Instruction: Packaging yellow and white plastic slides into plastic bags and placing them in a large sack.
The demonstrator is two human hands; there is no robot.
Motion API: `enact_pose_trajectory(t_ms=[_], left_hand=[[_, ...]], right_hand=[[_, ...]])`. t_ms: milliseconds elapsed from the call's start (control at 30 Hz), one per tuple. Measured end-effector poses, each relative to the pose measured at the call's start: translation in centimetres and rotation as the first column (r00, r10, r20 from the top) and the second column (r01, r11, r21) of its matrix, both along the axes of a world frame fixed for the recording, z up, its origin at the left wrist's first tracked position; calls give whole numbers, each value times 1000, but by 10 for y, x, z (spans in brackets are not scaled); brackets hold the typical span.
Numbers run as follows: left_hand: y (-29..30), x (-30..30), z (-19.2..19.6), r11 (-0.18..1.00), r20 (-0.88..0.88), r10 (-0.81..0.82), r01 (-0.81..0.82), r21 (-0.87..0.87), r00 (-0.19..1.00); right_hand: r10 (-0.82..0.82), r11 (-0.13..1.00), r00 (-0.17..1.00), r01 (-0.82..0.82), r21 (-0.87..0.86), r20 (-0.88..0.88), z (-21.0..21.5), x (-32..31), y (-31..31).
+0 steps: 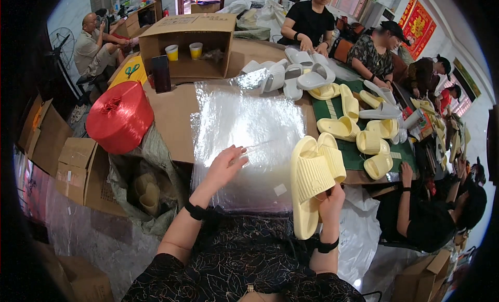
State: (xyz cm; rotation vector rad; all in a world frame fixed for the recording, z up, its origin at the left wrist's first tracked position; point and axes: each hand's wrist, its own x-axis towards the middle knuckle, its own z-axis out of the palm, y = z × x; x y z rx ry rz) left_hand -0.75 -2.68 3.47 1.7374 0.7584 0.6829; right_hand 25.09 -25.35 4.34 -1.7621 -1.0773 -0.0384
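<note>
At the near edge of the table (171, 126), a pair of ribbed pale-yellow slide sandals (312, 169), held by the right hand (331, 203)! Left hand (226, 164) half-curled over clear plastic bags (249, 112), pinching or not, can't tell; beyond, more yellow slides (339, 128).

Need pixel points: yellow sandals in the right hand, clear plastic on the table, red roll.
yellow sandals (313, 173): head view, ribbed strap of the nearer one
clear plastic (254, 125): head view, top surface
red roll (125, 122): head view, side wall
</note>
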Motion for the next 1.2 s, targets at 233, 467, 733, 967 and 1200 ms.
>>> enact_pose_trajectory(t_ms=[233, 467, 733, 967, 1200], left_hand=[[3, -5, -18, 918, -203, -26, 104, 383, 979], [-4, -1, -2, 923, -297, 22, 95, 373, 955], [8, 9, -20, 997, -27, 64, -63, 37, 998], [13, 4, 6, 965, 42, 7, 5, -261, 999], [-19, 9, 37, 772, -173, -32, 135, 622, 984]], right_hand=[[40, 999, 996, -38, 29, -76, 10, -8, 3], [84, 995, 994, -88, -57, -63, 8, -12, 2], [414, 896, 900, -429, -113, -134, 32, -47, 13], [425, 849, 893, -336, -408, 147, 35, -36, 16], [428, 825, 870, -265, -500, 245, 38, -50, 35]])
